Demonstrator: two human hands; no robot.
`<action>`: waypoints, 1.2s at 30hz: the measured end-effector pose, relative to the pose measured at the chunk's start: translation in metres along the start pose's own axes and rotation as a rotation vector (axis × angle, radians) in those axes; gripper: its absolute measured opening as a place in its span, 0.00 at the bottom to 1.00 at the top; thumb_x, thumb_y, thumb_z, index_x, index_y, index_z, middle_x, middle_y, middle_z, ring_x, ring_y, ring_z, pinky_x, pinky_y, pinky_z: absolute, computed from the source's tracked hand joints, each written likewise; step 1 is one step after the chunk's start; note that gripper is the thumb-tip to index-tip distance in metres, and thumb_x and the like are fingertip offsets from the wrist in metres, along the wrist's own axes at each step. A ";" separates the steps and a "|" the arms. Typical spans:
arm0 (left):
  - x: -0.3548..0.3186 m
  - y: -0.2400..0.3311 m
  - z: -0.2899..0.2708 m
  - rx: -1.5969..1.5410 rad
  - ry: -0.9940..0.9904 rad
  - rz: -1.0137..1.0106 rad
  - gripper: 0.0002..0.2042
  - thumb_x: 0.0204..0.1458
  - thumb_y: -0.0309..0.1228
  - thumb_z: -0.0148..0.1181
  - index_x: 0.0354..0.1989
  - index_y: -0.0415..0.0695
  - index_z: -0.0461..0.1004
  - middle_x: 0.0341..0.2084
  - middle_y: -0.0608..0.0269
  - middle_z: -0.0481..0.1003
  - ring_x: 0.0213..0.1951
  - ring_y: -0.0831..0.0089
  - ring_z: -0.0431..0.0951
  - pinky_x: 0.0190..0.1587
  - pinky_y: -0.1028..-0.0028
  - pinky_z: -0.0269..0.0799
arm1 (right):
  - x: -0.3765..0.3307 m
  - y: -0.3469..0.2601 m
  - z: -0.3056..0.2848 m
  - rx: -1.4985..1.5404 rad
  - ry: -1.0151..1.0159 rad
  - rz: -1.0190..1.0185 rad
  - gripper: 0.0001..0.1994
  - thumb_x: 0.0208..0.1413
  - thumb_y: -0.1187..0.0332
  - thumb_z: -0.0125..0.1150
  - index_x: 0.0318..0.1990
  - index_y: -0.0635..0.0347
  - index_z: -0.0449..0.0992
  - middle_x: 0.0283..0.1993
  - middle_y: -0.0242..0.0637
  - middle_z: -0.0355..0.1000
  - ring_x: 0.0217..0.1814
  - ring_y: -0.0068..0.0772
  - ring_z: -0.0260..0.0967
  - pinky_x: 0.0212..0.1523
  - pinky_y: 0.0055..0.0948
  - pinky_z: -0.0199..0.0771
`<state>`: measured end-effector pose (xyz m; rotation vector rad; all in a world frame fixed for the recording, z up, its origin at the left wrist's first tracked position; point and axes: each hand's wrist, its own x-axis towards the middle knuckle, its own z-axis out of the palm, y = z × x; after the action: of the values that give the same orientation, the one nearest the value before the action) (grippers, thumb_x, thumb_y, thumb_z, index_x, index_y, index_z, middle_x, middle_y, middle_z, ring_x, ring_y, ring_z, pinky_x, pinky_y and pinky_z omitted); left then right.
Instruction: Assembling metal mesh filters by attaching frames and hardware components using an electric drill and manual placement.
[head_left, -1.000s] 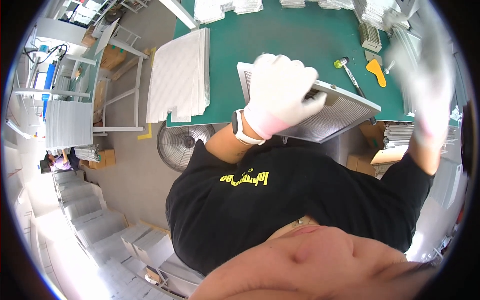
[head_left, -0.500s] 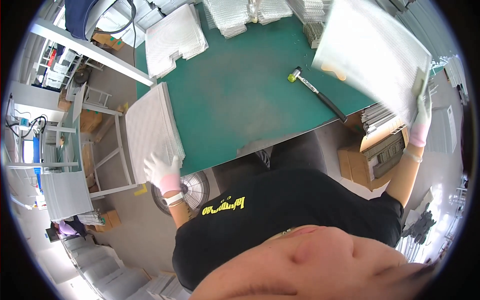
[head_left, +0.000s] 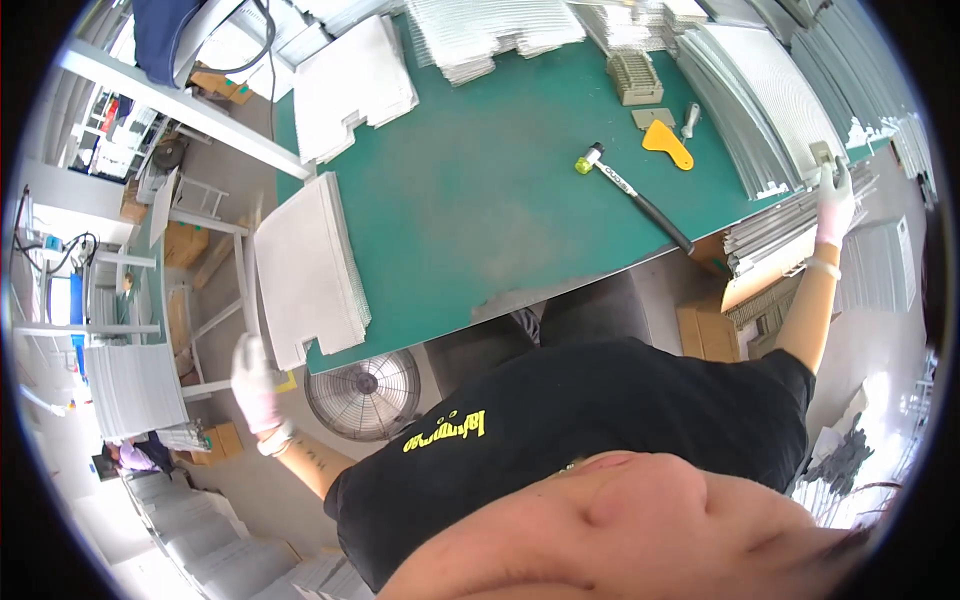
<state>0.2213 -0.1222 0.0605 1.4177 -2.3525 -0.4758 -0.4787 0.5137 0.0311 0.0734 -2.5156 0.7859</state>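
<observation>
My right hand (head_left: 835, 208), in a white and pink glove, has its fingertips at the near right corner of a framed white mesh panel (head_left: 775, 85), seemingly gripping its edge. That panel lies on top of a stack of similar framed panels at the table's right. A small beige piece (head_left: 821, 153) sits at that corner beside the fingers. My left hand (head_left: 255, 385), gloved the same way, is raised beside the left table edge, apart from a stack of white mesh sheets (head_left: 310, 265) with notched ends. Its fingers are blurred, and I see nothing held.
On the green table (head_left: 450, 200) lie a mallet (head_left: 640, 198), a yellow scraper (head_left: 667, 145), a small grey-handled tool (head_left: 691, 120) and a beige slotted block (head_left: 635, 77). More sheet stacks (head_left: 355, 85) line the far side. A floor fan (head_left: 365, 390) and a cardboard box (head_left: 708, 328) stand below.
The framed panel in my right hand has come down onto the right stack, uncovering the scraper. My left hand has moved off the left sheet stack, toward the left and nearer me.
</observation>
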 end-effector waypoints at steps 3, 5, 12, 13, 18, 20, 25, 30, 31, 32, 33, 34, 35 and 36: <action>-0.022 0.091 -0.042 -0.565 0.100 -0.164 0.27 0.64 0.45 0.53 0.65 0.40 0.66 0.59 0.51 0.71 0.56 0.62 0.74 0.55 0.63 0.71 | -0.062 -0.074 -0.017 0.102 -0.118 0.053 0.21 0.64 0.61 0.56 0.60 0.62 0.73 0.55 0.50 0.75 0.54 0.39 0.75 0.55 0.33 0.70; -0.036 0.152 -0.024 -0.503 -0.042 0.151 0.30 0.54 0.41 0.64 0.64 0.39 0.68 0.59 0.50 0.71 0.57 0.61 0.73 0.58 0.64 0.69 | -0.101 -0.093 0.011 0.260 -0.071 -0.387 0.18 0.63 0.67 0.56 0.59 0.60 0.74 0.47 0.47 0.77 0.44 0.35 0.76 0.49 0.33 0.73; -0.070 0.248 0.174 -0.093 -0.385 0.573 0.32 0.53 0.50 0.61 0.59 0.39 0.69 0.53 0.44 0.74 0.53 0.49 0.76 0.56 0.62 0.72 | -0.248 -0.295 0.076 0.569 -0.608 -0.960 0.21 0.50 0.66 0.64 0.53 0.59 0.75 0.55 0.48 0.73 0.61 0.53 0.67 0.64 0.45 0.64; -0.072 0.254 0.189 -0.150 -0.465 0.664 0.33 0.54 0.52 0.59 0.59 0.38 0.68 0.52 0.43 0.74 0.52 0.48 0.76 0.55 0.62 0.72 | -0.259 -0.295 0.102 0.466 -0.686 -0.993 0.24 0.52 0.64 0.62 0.58 0.56 0.73 0.62 0.48 0.68 0.67 0.54 0.61 0.69 0.49 0.56; 0.034 0.278 0.176 0.167 -0.396 0.674 0.29 0.59 0.53 0.52 0.54 0.38 0.72 0.42 0.46 0.78 0.44 0.52 0.80 0.48 0.60 0.75 | -0.260 -0.288 0.175 0.051 -0.810 -1.165 0.28 0.54 0.64 0.52 0.65 0.51 0.67 0.71 0.47 0.58 0.76 0.53 0.49 0.74 0.54 0.42; 0.130 0.257 0.190 0.202 -0.061 0.728 0.24 0.59 0.49 0.51 0.49 0.39 0.74 0.35 0.47 0.79 0.41 0.50 0.79 0.45 0.56 0.75 | -0.257 -0.292 0.180 0.048 -0.807 -1.174 0.28 0.54 0.64 0.51 0.65 0.51 0.67 0.71 0.47 0.58 0.76 0.53 0.48 0.74 0.54 0.42; 0.321 0.210 0.235 0.389 0.035 0.350 0.29 0.51 0.56 0.58 0.48 0.41 0.76 0.47 0.50 0.78 0.55 0.53 0.75 0.51 0.55 0.75 | -0.253 -0.294 0.186 0.074 -0.811 -1.174 0.28 0.51 0.66 0.51 0.64 0.52 0.68 0.70 0.47 0.58 0.75 0.53 0.49 0.74 0.54 0.42; 0.365 0.168 0.258 0.502 0.515 -0.206 0.35 0.44 0.62 0.61 0.47 0.41 0.79 0.36 0.58 0.81 0.41 0.54 0.83 0.48 0.50 0.74 | -0.259 -0.316 0.177 0.196 -0.825 -1.182 0.28 0.49 0.67 0.52 0.61 0.53 0.71 0.69 0.47 0.60 0.74 0.53 0.50 0.74 0.54 0.43; 0.368 0.192 0.260 0.486 0.489 -0.179 0.35 0.44 0.62 0.61 0.47 0.41 0.79 0.36 0.58 0.81 0.41 0.54 0.83 0.48 0.50 0.74 | -0.256 -0.308 0.181 0.166 -0.828 -1.152 0.28 0.49 0.67 0.52 0.61 0.53 0.71 0.69 0.47 0.60 0.74 0.53 0.50 0.74 0.54 0.43; 0.366 0.232 0.251 0.428 0.159 -0.116 0.37 0.47 0.61 0.59 0.54 0.40 0.73 0.48 0.53 0.75 0.50 0.51 0.78 0.54 0.51 0.71 | -0.253 -0.293 0.185 0.137 -0.834 -1.101 0.28 0.49 0.67 0.53 0.61 0.53 0.71 0.69 0.47 0.61 0.74 0.53 0.50 0.74 0.54 0.43; 0.363 0.252 0.242 0.374 -0.153 -0.071 0.39 0.49 0.60 0.57 0.61 0.39 0.68 0.59 0.47 0.70 0.59 0.49 0.73 0.60 0.51 0.68 | -0.252 -0.287 0.183 0.122 -0.837 -1.077 0.28 0.48 0.67 0.53 0.61 0.53 0.71 0.68 0.47 0.61 0.74 0.53 0.50 0.74 0.54 0.43; 0.364 0.249 0.233 0.589 0.094 -0.020 0.32 0.52 0.56 0.55 0.56 0.41 0.73 0.53 0.47 0.74 0.53 0.54 0.78 0.54 0.54 0.73 | -0.253 -0.293 0.179 0.128 -0.836 -1.096 0.28 0.48 0.67 0.53 0.61 0.53 0.71 0.68 0.47 0.61 0.74 0.53 0.50 0.74 0.54 0.43; 0.366 0.250 0.221 0.396 0.218 0.113 0.27 0.53 0.51 0.55 0.52 0.41 0.74 0.47 0.46 0.78 0.46 0.56 0.82 0.46 0.55 0.77 | -0.252 -0.293 0.177 0.132 -0.832 -1.099 0.28 0.48 0.67 0.53 0.61 0.53 0.71 0.68 0.47 0.61 0.74 0.53 0.50 0.74 0.54 0.43; 0.385 0.191 0.188 0.392 0.662 0.266 0.24 0.52 0.47 0.57 0.49 0.40 0.75 0.43 0.45 0.79 0.44 0.55 0.82 0.43 0.60 0.78 | -0.258 -0.316 0.171 0.210 -0.818 -1.187 0.28 0.48 0.67 0.53 0.61 0.53 0.71 0.68 0.47 0.61 0.74 0.54 0.51 0.74 0.54 0.43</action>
<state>-0.1813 -0.3615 0.0298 1.1368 -2.0741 0.4856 -0.2682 0.1327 -0.0491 2.0584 -2.3340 0.4996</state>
